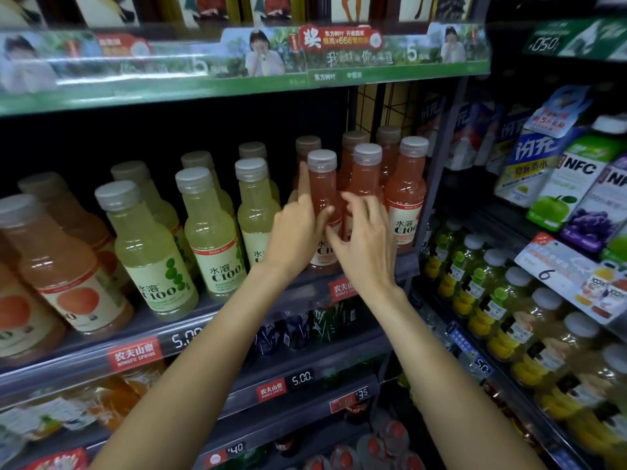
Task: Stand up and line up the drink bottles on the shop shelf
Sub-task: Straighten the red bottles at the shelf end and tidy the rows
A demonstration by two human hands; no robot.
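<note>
On the middle shelf (190,329) stand rows of C100 drink bottles with grey caps. A pink bottle (322,184) at the front of its row stands upright between my hands. My left hand (298,225) wraps its left side, index finger stretched up along the neck. My right hand (364,239) touches its right side with spread, bent fingers, in front of a second pink bottle (366,171). A third pink bottle (407,191) stands at the right end. Pale yellow-green bottles (207,225) stand to the left, orange ones (57,262) further left.
A green promotional strip (237,72) edges the shelf above. Black wire mesh (383,103) and a dark upright post (437,171) bound the shelf on the right. Juice cartons (559,178) and small yellow-green bottles (481,286) fill the adjoining rack. Lower shelves carry price tags (302,378) and more drinks.
</note>
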